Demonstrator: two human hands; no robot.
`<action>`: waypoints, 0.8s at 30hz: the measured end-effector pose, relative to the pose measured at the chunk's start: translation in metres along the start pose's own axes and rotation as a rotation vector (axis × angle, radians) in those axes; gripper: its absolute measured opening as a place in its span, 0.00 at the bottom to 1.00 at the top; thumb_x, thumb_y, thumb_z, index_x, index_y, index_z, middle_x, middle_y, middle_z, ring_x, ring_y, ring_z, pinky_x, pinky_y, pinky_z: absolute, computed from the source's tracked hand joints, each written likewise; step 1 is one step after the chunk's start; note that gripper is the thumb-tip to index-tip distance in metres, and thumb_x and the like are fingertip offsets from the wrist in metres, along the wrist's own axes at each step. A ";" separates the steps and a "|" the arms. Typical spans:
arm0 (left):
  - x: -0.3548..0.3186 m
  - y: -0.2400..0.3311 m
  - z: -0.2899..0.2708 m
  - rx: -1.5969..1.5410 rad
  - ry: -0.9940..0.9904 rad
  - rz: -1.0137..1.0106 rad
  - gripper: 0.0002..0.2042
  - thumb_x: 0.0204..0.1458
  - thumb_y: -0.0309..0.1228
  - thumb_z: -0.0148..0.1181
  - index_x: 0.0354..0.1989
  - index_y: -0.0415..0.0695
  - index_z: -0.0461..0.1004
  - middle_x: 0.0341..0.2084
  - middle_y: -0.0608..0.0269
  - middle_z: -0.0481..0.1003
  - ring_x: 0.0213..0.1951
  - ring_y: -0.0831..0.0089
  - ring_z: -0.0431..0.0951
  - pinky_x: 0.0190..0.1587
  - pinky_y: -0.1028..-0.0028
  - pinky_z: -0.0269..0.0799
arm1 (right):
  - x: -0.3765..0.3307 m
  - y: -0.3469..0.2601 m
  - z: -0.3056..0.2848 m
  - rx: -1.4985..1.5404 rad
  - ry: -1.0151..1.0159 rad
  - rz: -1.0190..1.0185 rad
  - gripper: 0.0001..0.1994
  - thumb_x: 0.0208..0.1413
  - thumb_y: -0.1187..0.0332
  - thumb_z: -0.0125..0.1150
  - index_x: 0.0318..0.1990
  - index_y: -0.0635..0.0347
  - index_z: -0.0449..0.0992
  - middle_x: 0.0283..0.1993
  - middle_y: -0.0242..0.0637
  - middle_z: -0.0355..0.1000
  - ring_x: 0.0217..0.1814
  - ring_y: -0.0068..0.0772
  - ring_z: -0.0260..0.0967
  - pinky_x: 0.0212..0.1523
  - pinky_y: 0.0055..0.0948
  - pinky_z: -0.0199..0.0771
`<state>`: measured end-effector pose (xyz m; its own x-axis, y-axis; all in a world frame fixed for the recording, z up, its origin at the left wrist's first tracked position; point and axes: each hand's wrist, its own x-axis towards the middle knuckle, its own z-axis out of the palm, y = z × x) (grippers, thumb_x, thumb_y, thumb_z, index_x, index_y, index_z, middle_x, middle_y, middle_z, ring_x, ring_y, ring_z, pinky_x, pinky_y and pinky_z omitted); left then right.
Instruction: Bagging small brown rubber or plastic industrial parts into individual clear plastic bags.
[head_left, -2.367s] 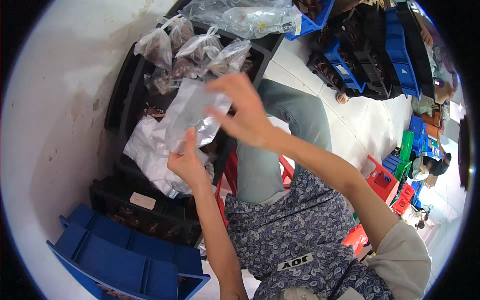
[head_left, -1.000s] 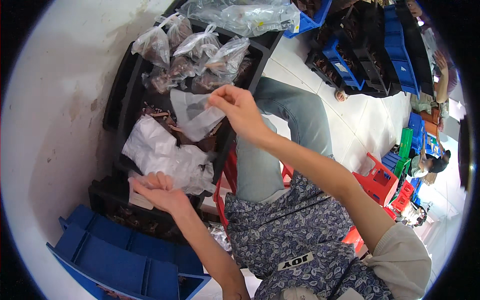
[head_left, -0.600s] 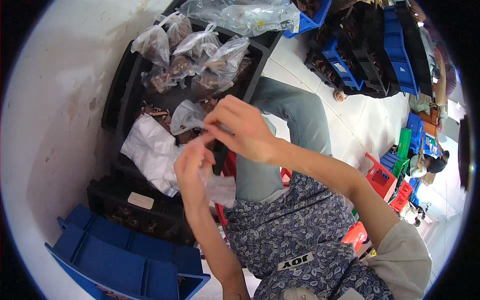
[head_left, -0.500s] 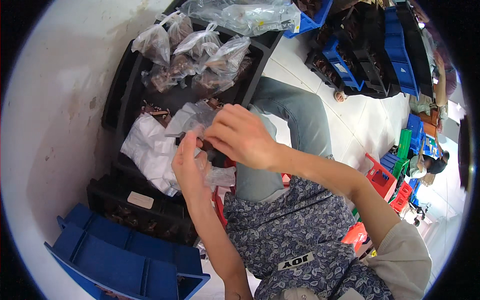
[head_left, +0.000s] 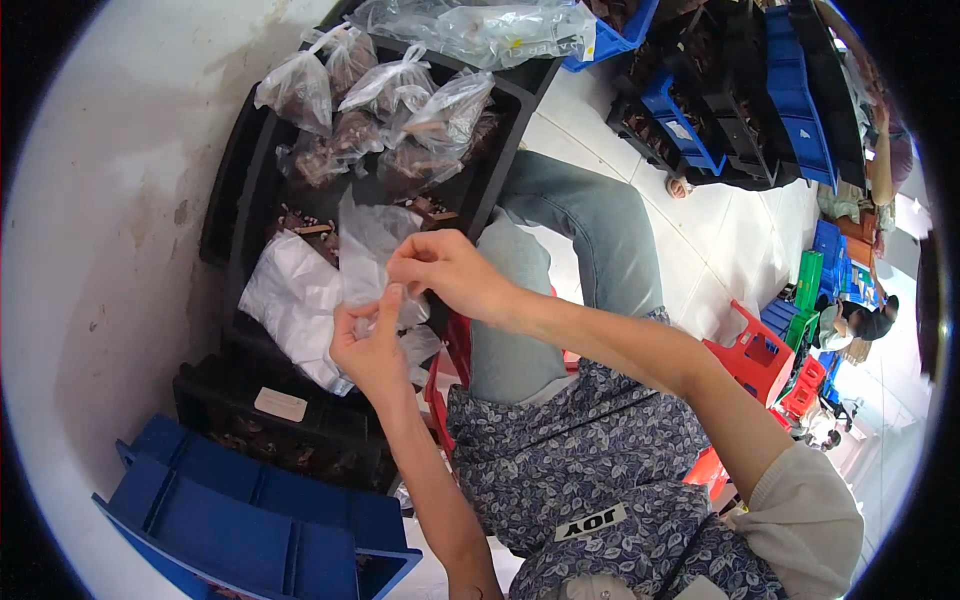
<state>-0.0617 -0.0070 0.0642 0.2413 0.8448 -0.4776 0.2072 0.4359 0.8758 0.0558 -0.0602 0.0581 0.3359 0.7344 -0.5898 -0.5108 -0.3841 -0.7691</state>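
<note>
Both hands pinch clear bag [head_left: 372, 250] over black crate [head_left: 505, 130]; white tiled floor [head_left: 720, 250].

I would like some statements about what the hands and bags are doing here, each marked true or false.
1. Both hands pinch one clear plastic bag. True.
2. The left hand is above the right hand in the picture. False: it is below.
3. Filled, tied bags lie in the black crate. True.
4. The bin at lower left is red. False: it is blue.
5. The held bag looks full of parts. False: it looks nearly empty.
</note>
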 end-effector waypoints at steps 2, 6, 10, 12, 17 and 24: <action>0.000 -0.006 -0.010 0.085 -0.027 0.044 0.08 0.47 0.27 0.63 0.26 0.39 0.69 0.22 0.67 0.71 0.24 0.80 0.67 0.29 0.82 0.62 | 0.009 0.015 0.003 0.026 0.056 0.001 0.10 0.56 0.67 0.53 0.33 0.66 0.73 0.27 0.31 0.70 0.31 0.20 0.66 0.33 0.21 0.67; 0.004 -0.023 -0.041 -0.400 0.206 -0.348 0.09 0.51 0.30 0.59 0.36 0.40 0.69 0.32 0.62 0.71 0.32 0.76 0.71 0.34 0.80 0.66 | 0.035 0.039 -0.003 0.189 0.253 0.156 0.09 0.58 0.69 0.50 0.29 0.66 0.70 0.25 0.31 0.68 0.29 0.21 0.66 0.30 0.23 0.68; 0.005 -0.034 -0.060 -0.457 0.147 -0.310 0.11 0.52 0.31 0.56 0.42 0.42 0.69 0.36 0.61 0.68 0.39 0.75 0.70 0.36 0.80 0.66 | 0.058 0.035 -0.028 -0.573 0.304 -0.325 0.08 0.47 0.75 0.57 0.36 0.59 0.70 0.33 0.38 0.67 0.38 0.31 0.67 0.33 0.32 0.70; 0.001 -0.016 -0.039 -0.283 0.206 -0.292 0.11 0.52 0.31 0.56 0.42 0.42 0.70 0.34 0.63 0.69 0.37 0.76 0.71 0.33 0.81 0.65 | 0.056 0.039 -0.038 -1.326 0.117 -0.552 0.24 0.30 0.75 0.64 0.42 0.52 0.69 0.47 0.43 0.61 0.53 0.41 0.59 0.38 0.37 0.69; 0.020 -0.037 -0.047 0.030 0.257 -0.367 0.14 0.53 0.34 0.52 0.45 0.41 0.70 0.26 0.64 0.72 0.26 0.78 0.73 0.21 0.82 0.60 | 0.064 0.028 -0.038 -1.574 -0.082 -0.508 0.24 0.30 0.73 0.65 0.41 0.52 0.69 0.46 0.42 0.62 0.52 0.43 0.59 0.41 0.37 0.69; 0.017 -0.023 -0.029 -0.098 0.098 -0.340 0.19 0.57 0.39 0.41 0.50 0.40 0.68 0.21 0.56 0.73 0.22 0.71 0.75 0.22 0.79 0.66 | 0.007 -0.039 -0.012 -0.088 0.015 -0.440 0.20 0.41 0.74 0.62 0.46 0.56 0.68 0.41 0.30 0.68 0.44 0.21 0.67 0.44 0.23 0.67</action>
<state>-0.0901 0.0069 0.0382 0.0812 0.6704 -0.7375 0.1670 0.7203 0.6732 0.0878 -0.0470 0.0807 0.5175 0.8307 -0.2051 -0.2476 -0.0841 -0.9652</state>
